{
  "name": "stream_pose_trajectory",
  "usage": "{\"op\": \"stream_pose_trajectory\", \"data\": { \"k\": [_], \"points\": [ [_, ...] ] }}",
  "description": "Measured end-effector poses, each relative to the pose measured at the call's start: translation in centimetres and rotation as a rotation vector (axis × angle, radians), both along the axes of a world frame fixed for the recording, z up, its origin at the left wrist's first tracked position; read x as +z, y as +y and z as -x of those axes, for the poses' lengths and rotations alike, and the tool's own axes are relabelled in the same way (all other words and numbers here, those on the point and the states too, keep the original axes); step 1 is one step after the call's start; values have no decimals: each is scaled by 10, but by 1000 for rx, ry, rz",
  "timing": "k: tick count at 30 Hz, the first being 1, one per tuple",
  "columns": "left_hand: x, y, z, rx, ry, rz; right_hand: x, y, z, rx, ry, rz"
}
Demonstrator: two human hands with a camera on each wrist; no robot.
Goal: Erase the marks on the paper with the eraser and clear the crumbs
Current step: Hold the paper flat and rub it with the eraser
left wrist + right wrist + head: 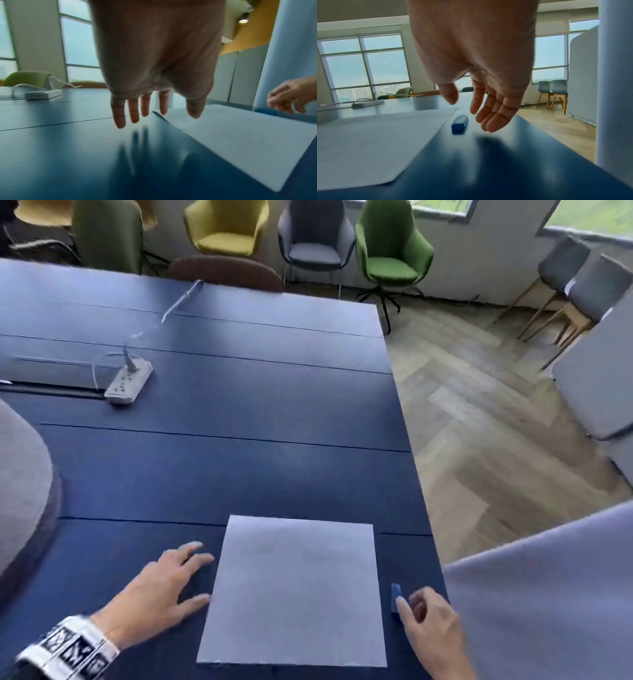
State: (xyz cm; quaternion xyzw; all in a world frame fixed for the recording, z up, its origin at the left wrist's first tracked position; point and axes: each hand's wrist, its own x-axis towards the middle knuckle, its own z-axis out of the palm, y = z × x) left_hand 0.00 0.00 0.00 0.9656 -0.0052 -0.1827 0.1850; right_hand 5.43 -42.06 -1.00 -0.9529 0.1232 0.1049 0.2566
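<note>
the paper [294, 590] lies flat on the dark blue bench [239, 474], at its near edge and toward its right side; any marks on the sheet are too faint to tell. the blue eraser [395, 597] lies on the bench just beside the right edge of the paper, apart from it, with its long side running near to far. the right hand [428, 625] is just right of the eraser and slightly nearer, above the bench surface; its grip is loose, with the fingers [494, 119] relaxed and gently bent and the thumb spread aside, and it holds nothing. in the right wrist view a gap shows between the fingertips and the eraser. the left hand [164, 587] is just left of the paper, palm down, fingers straight and spread; its grip is fully open and empty. in the left wrist view the fingertips [120, 121] are clear of the bench, with their reflection below, and the thumb is near the left edge of the sheet. a white power strip [128, 383] with a cable lies on the far left part of the bench, well apart from the paper. chairs [390, 251] stand beyond the far edge of the bench.
</note>
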Motion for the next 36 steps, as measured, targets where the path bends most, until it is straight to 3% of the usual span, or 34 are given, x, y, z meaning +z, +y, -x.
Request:
{"op": "stream_pose_trajectory", "data": {
  "k": [8,13,20,25,31,36],
  "points": [
    [-21,-12,-16,-198,-26,-165,-21,-3,-11,44,-45,-61],
    [-19,-18,-21,-245,27,-294,-29,-6,-13,118,-27,35],
    [-17,-17,-24,-253,77,-309,-27,-9,-16,153,11,23],
    [-13,-24,-26,-235,121,-208,-22,-11,-8,154,26,-2],
    [-17,-23,-38,-287,30,-208,22,44,-8,351,-214,-64],
    [-26,-28,-37,-357,-37,-305,6,109,-25,534,-106,-140]
  ]
}}
